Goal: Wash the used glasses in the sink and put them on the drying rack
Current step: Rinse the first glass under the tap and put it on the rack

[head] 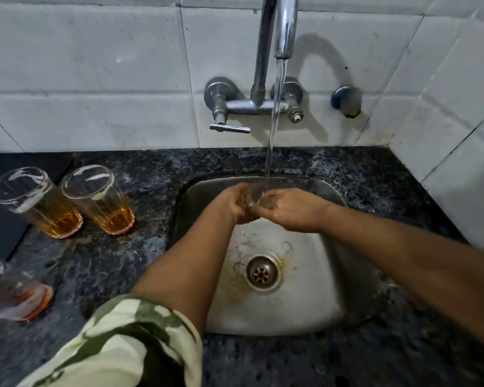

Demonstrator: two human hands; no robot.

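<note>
**A:** Which step are you on?

**B:** Rinsing. My left hand (236, 203) is curled round the glass (252, 197) and holds it under the running water (273, 129), over the far end of the sink (344, 289). My right hand (287, 209) is on the glass from the other side, fingers bent against it. Whether those fingers reach inside or just wrap the wall, I cannot tell.

**A:** So both hands are occupied?

**B:** Yes, both grasp the same glass. It sits between my palms, mostly hidden; only part of the rim shows just past my left thumb.

**A:** What about the others?

**B:** 2 used glasses, one (32, 201) and another (99, 198), stand on the counter (129, 261) well to the left of my left hand, each with amber liquid in the bottom. A 3rd glass (18, 298) lies nearer my left elbow, blurred, with a reddish base. I judge the job barely started: 1 in hand, at least 2 untouched.

**A:** And the next move?

**B:** Probably turn the glass under the stream, tip the water out, then carry it to the drying rack. No rack shows here, so I would have to look away from the sink. Wet glass is slippery, so the grip needs to stay firm while 1 hand lets go.
</note>
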